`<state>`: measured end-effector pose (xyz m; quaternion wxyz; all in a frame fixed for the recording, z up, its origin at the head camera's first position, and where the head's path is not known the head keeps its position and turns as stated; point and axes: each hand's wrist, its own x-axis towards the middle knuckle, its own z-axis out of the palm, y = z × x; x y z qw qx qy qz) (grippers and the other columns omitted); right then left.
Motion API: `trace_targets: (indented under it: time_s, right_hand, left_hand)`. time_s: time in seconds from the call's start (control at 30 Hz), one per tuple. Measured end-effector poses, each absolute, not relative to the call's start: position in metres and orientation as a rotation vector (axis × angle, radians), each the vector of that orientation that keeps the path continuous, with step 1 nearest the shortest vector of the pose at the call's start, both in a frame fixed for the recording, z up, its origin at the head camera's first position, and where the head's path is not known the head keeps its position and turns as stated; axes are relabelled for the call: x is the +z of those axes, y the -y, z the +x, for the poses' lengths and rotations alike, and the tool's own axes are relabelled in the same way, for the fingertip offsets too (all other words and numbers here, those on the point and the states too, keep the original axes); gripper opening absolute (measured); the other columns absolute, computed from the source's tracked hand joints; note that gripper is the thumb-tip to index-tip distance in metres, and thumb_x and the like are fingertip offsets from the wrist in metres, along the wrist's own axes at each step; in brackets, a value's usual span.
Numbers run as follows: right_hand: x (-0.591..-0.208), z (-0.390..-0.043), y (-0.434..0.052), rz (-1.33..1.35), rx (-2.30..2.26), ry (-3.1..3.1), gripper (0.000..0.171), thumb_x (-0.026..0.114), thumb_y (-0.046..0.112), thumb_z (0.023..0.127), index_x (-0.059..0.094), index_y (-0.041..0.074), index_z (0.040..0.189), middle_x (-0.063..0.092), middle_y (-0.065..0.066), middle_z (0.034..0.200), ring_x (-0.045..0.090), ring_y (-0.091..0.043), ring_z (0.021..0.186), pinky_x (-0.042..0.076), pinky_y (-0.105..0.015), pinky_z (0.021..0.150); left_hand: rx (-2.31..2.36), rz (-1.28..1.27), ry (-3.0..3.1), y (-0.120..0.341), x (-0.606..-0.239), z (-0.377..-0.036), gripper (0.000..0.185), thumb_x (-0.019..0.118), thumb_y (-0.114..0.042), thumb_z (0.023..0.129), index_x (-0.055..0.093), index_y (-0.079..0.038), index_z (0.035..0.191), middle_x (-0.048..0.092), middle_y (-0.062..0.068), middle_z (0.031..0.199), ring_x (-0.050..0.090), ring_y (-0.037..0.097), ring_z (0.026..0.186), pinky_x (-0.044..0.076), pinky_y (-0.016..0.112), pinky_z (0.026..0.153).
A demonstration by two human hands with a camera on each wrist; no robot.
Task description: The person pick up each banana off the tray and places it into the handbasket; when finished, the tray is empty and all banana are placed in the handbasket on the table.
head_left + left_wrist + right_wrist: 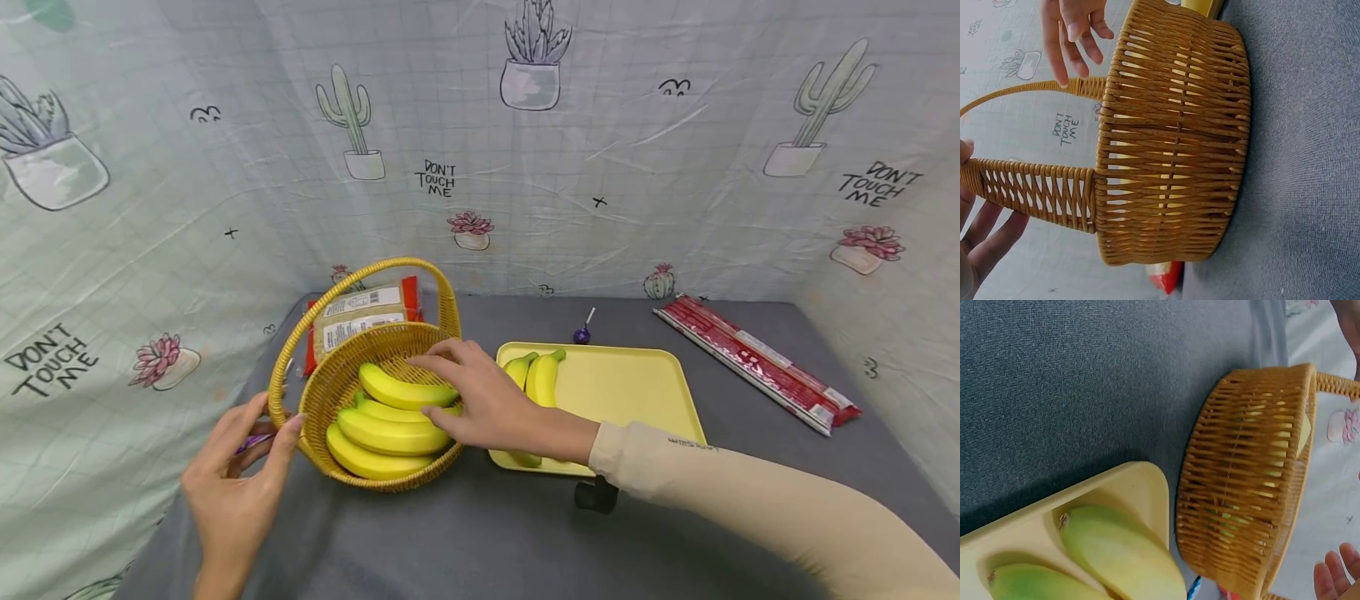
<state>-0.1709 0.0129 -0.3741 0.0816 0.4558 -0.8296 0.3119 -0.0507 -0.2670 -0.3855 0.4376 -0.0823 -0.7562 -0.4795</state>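
Observation:
A yellow wicker basket (321,398) stands on the table with several bananas (390,432) lying in it. My left hand (238,475) grips the left side of its arched handle (1041,194) between thumb and fingers. Over the right rim reaches my right hand (486,392), its fingers spread and slightly bent above the bananas, holding nothing. The left wrist view shows those fingers hanging loose over the basket. To the right, a pale yellow tray (626,400) carries more bananas (543,380) on its left side, partly hidden by my right forearm.
Behind the basket lies a clear bag with red edges (360,315). A purple lollipop (582,335) is just beyond the tray, and long red packages (757,358) lie at the far right. Something purple (253,443) shows behind my left fingers. Printed cloth (600,167) hangs around the table.

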Motion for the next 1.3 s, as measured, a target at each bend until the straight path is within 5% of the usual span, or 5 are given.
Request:
trace_targets:
  time_s: [0.67,1.3]
  right_hand:
    - [-0.37,-0.178,-0.053,1.077,1.016,2.47,0.054,0.078,0.028,0.098,0.062,0.019,0.148,0.057,-0.005,0.137,0.052,-0.021,0.112,0.047,-0.039,0.083]
    - [-0.403,-0.177,-0.089,0.827,0.928,2.514,0.058,0.081,0.031,0.094,0.063,0.016,0.148,0.059,-0.01,0.135,0.054,-0.029,0.116,0.048,-0.048,0.09]
  left_hand:
    - [-1.199,-0.179,1.89,0.267,-0.385,-0.05,0.045,0.079,0.022,0.081,0.073,0.011,0.124,0.071,0.021,0.107,0.071,0.012,0.091,0.061,0.016,0.076]
    - [-1.197,-0.178,1.89,0.265,-0.382,-0.049,0.044,0.079,0.022,0.082,0.073,0.011,0.124,0.071,0.021,0.106,0.071,0.011,0.09,0.06,0.016,0.077]
